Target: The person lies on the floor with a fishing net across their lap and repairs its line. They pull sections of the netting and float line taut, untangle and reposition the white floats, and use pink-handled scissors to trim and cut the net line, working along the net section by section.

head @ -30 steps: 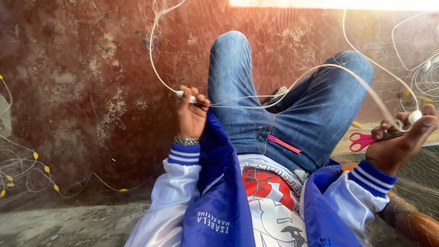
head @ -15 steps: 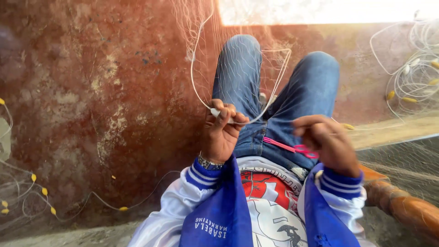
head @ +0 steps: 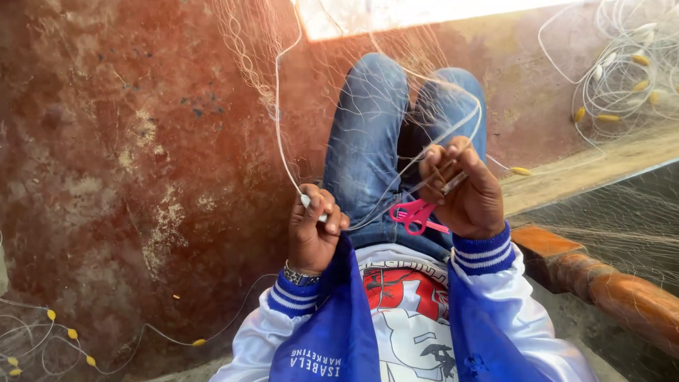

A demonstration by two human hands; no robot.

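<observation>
Head cam: left hand (head: 311,230) grip closed on white cord (head: 279,127); right hand (head: 463,191) grip pinches pink scissors (head: 414,214) w/ netting.

The scissors (head: 414,213) have bright pink handles. The cord (head: 279,127) running up from the left hand (head: 311,233) is white, and the fine net (head: 247,49) is pale and nearly see-through. The jeans (head: 368,134) are faded mid-blue denim. The jacket (head: 332,339) is royal blue with white sleeves, and its cuffs (head: 484,251) are blue with thin white stripes. The shirt (head: 407,311) is white with a red and dark print. The floor (head: 106,163) is mottled rusty red-brown with pale worn patches. The small floats (head: 71,334) on the line are yellow. The beam (head: 608,290) at right is orange-brown.
</observation>
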